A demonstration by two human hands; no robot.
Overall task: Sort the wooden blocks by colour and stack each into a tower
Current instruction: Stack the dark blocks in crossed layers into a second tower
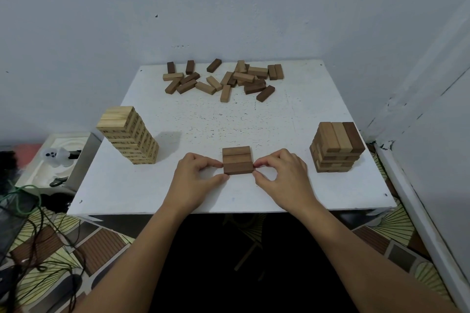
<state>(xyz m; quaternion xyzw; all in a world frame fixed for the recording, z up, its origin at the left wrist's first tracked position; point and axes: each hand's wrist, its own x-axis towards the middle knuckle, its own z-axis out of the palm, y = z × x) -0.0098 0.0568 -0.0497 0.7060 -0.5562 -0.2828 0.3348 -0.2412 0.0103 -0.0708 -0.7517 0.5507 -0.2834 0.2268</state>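
Three brown blocks [237, 160] lie side by side as one flat layer near the front middle of the white table [292, 185]. My left hand [195, 175] pinches the layer's left end with thumb and fingertips. My right hand [282, 173] pinches its right end the same way. A tall tower of light blocks [129, 134] stands at the left. A shorter tower of mid-brown and dark blocks [337, 147] stands at the right. A loose pile of mixed blocks [223, 79] lies along the table's far edge.
Walls close in behind and to the right of the table. A white tray [61, 157] with small items sits on the floor at the left, beside green and black cables [30, 201]. The table's front edge is just under my wrists.
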